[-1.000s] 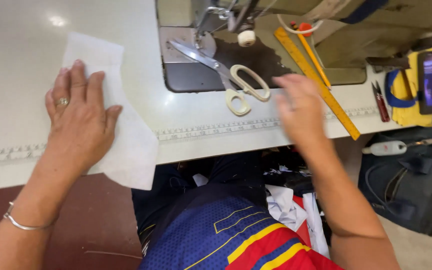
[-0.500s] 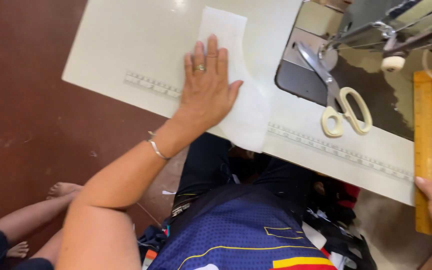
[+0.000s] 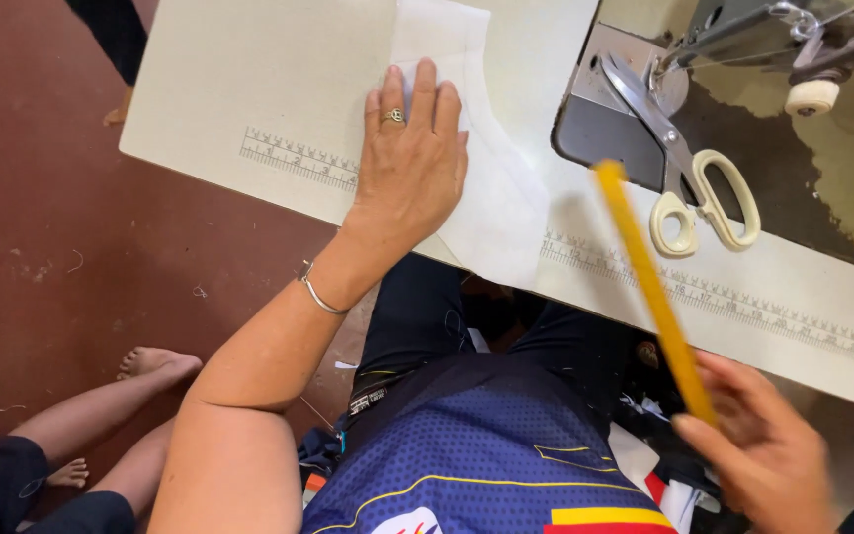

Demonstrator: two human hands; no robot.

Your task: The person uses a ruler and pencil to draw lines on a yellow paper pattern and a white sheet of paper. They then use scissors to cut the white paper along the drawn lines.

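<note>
My left hand (image 3: 412, 163) lies flat, fingers spread, on a white fabric piece (image 3: 491, 198) spread over the pale sewing table (image 3: 249, 79). It wears a ring and a thin bracelet. My right hand (image 3: 758, 445), low at the right below the table edge, grips one end of a long yellow ruler (image 3: 649, 287). The ruler slants up across the table edge toward the fabric, lifted off the surface.
Cream-handled scissors (image 3: 684, 168) lie on the sewing machine bed (image 3: 743, 138) at the upper right. A printed measuring scale (image 3: 298, 158) runs along the table's front edge. Another person's bare legs and feet (image 3: 140, 381) are on the brown floor at the left.
My right hand has taken the yellow ruler off the table's right side and carried it, raised, toward the fabric. My left hand stays pressed on the fabric. The camera view has shifted.
</note>
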